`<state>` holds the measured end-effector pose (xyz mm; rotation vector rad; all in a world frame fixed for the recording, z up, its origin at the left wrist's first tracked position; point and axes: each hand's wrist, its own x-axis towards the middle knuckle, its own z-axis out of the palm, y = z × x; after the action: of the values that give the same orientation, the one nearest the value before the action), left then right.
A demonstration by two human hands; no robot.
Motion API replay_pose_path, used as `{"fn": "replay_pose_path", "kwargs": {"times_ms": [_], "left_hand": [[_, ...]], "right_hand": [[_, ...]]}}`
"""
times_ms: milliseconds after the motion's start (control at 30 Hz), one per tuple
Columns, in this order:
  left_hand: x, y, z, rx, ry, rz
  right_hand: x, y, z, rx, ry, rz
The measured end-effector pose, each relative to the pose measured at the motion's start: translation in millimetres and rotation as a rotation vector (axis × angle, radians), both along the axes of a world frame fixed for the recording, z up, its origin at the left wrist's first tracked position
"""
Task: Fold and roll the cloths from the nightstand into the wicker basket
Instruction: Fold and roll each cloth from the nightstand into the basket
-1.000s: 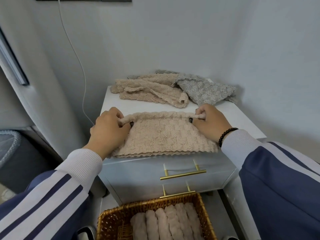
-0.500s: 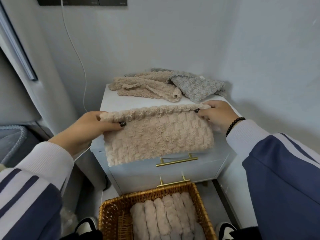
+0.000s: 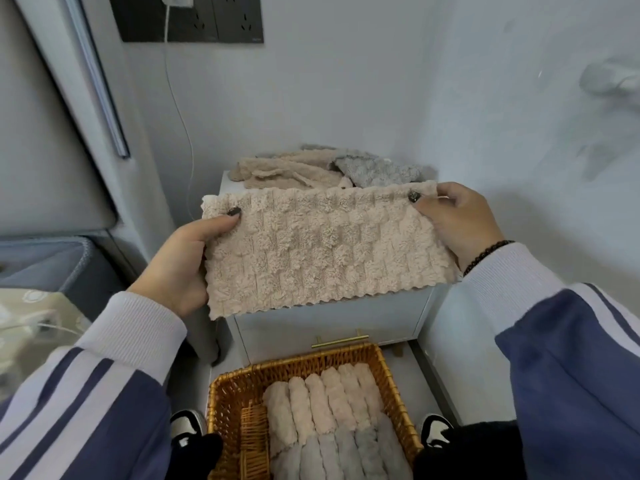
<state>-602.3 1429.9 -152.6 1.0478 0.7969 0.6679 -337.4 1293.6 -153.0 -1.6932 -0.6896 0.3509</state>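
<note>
Holding the folded beige cloth (image 3: 325,251) pinched at both top corners, left hand (image 3: 183,261) and right hand (image 3: 457,223); rolling comes next, I judge.

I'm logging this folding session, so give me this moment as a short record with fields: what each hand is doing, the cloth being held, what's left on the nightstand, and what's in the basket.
left hand: grips the left end of the beige cloth, thumb on front
right hand: pinches its upper right corner
held cloth: folded, stretched flat between both hands, lifted in front of the nightstand
unfolded pile: beige cloths and a grey cloth at the nightstand's back
wicker basket: on the floor below, holds a row of beige rolls with grey rolls nearer the camera
</note>
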Motion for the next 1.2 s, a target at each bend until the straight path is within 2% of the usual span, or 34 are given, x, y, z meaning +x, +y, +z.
{"fn": "replay_pose_path", "kwargs": {"times_ms": [100,233,433,733,1000,1200], "left_hand": [[-7,-15,4,0.02,0.027,0.016],[-9,-24,-4,0.01,0.093,0.028],[13,-29,-19,-0.029,0.14,0.078],[63,-43,-40,-0.014,0.139,-0.035],[69,-42,-44,0.043,0.093,-0.064],[57,-39,-40,-0.019,-0.04,-0.153]], "right_hand": [[-18,-25,12,0.064,0.009,-0.024],[-29,-43,7,0.045,0.007,-0.089],[-45,-20,-5,-0.017,-0.1,-0.089],[-87,19,-28,-0.091,-0.153,0.204],[-95,28,-35,-0.081,-0.263,0.252],[-101,19,-36,-0.013,-0.183,0.448]]}}
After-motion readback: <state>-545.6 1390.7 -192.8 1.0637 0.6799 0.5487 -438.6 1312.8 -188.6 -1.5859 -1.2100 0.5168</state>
